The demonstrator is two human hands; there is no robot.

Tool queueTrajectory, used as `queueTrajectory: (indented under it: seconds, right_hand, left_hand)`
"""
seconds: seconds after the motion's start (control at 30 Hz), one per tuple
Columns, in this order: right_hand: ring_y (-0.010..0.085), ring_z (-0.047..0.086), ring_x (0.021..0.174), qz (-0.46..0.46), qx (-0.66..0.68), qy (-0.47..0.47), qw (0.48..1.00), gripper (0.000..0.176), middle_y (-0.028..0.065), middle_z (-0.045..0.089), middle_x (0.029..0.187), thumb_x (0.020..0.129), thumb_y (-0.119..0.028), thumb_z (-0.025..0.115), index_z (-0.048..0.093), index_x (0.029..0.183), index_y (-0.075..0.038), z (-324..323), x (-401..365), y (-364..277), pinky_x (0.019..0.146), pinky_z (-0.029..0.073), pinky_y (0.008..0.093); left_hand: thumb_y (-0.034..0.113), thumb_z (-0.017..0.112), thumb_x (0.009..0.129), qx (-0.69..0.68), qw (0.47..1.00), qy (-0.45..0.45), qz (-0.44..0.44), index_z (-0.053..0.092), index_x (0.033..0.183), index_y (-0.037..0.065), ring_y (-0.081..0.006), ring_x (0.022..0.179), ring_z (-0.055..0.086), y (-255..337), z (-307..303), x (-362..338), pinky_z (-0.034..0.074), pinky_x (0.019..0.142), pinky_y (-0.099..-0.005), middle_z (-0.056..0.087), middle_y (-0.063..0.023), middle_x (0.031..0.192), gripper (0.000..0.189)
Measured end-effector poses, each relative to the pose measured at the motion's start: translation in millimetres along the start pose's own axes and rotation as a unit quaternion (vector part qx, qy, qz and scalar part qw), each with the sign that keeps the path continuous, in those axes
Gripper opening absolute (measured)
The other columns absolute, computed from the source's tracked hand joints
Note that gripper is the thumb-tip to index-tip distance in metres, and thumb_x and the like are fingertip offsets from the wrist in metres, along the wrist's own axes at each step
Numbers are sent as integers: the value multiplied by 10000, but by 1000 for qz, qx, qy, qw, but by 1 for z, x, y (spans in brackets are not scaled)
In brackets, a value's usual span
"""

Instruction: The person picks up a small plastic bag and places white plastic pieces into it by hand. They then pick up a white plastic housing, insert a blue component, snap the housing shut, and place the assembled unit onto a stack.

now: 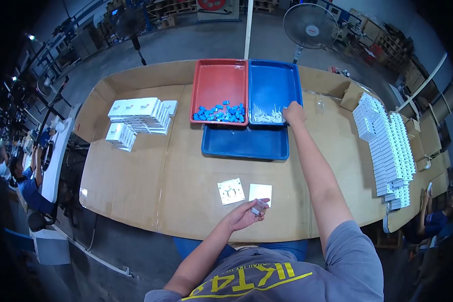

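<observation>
Near the table's front edge, my left hand (244,215) is closed around a small clear plastic bag (259,207) with something pale in it that I cannot make out. A white square plate with cut-outs (230,192) lies flat just beyond this hand. Beside it is a plain white square piece (261,193), partly covered by the hand and bag. My right hand (294,114) reaches to the near right corner of the blue tray (275,83), next to thin white pieces (268,115). Its fingers are curled together, and what they hold is hidden.
A red tray (220,83) with small blue parts (219,112) adjoins the blue one. Another blue tray (245,142) sits in front. White boxes are stacked at left (141,114) and right (385,148). Cardboard walls (151,74) edge the table. Other people are at both sides.
</observation>
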State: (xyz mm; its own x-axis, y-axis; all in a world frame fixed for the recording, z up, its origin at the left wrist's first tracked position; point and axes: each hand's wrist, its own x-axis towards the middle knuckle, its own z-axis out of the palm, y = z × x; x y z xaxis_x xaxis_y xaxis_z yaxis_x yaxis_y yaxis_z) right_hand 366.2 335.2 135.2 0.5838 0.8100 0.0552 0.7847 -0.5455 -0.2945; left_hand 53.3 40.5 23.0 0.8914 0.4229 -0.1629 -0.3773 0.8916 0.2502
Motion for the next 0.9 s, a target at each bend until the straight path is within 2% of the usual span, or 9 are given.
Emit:
queueTrajectory:
  seconds: [0.07, 0.2, 0.3, 0.4, 0.5, 0.6, 0.67, 0.77, 0.9]
  right_hand:
    - [382, 717, 1135, 23, 17, -17, 999, 436, 189, 741, 1228, 831, -355, 756, 747, 1157, -66, -7, -3, -5, 948, 575, 486]
    - [387, 720, 1128, 54, 70, 4, 996, 409, 194, 754, 1194, 822, -360, 749, 772, 1114, -75, -8, 2, -7, 960, 564, 486]
    - [370, 702, 1181, 47, 92, -43, 994, 404, 175, 755, 1209, 858, -334, 729, 756, 1164, -73, -5, 14, 3, 949, 568, 462]
    - [352, 743, 1070, 7, 171, -11, 985, 414, 173, 772, 1139, 846, -335, 760, 752, 1148, -51, 14, 30, 21, 898, 574, 449]
    - [187, 706, 775, -69, 355, 57, 931, 207, 96, 782, 939, 890, -231, 750, 782, 977, -46, 14, 29, 29, 734, 567, 356]
    - [86, 593, 682, -117, 654, -65, 745, 162, 70, 756, 942, 974, -148, 701, 743, 1061, -18, -67, -24, 9, 632, 500, 263]
    - [58, 543, 652, -159, 724, -86, 666, 171, 90, 751, 1007, 1013, -89, 664, 689, 1158, -1, -125, -74, -4, 599, 448, 212]
    - [64, 557, 654, -205, 738, -77, 638, 185, 113, 756, 994, 987, -73, 710, 676, 1150, 6, -181, -135, -8, 603, 462, 219]
    - [69, 592, 696, -217, 680, -46, 699, 181, 126, 763, 1023, 985, -58, 709, 676, 1150, 10, -192, -183, 12, 629, 479, 218]
  left_hand:
    - [345, 495, 1114, -13, 1000, 0, -1, 449, 1509, -6, -223, 1015, 641, -1, -1, 1, 517, 953, -375, 657, -121, 1228, 530]
    - [408, 464, 1123, -14, 999, -34, -21, 485, 1488, 2, -183, 958, 625, -1, -5, 1, 523, 917, -347, 655, -89, 1146, 546]
    - [421, 434, 1131, -13, 999, -30, -10, 484, 1486, -5, -185, 935, 611, -2, -6, -3, 513, 911, -353, 646, -85, 1110, 557]
    - [408, 432, 1133, -4, 1000, -10, 10, 483, 1490, -1, -184, 934, 612, -2, 5, -7, 519, 904, -351, 646, -84, 1122, 546]
    - [391, 423, 1136, 13, 997, 54, 55, 473, 1503, 8, -187, 928, 616, -4, 23, -11, 523, 892, -349, 644, -78, 1131, 533]
    - [398, 430, 1130, -53, 997, 12, 61, 475, 1509, 16, -191, 927, 627, -6, 25, -19, 529, 879, -349, 648, -71, 1158, 540]
    - [412, 443, 1123, -61, 996, -5, 69, 475, 1510, 15, -191, 924, 631, 0, 45, -30, 530, 873, -350, 650, -69, 1175, 556]
    - [430, 452, 1115, -62, 995, -2, 78, 471, 1513, 14, -197, 924, 641, 3, 61, -41, 533, 881, -354, 653, -73, 1198, 576]
    - [357, 468, 1118, -47, 993, 0, 112, 419, 1555, 20, -221, 1098, 633, 8, 74, -43, 524, 998, -378, 617, -97, 1307, 554]
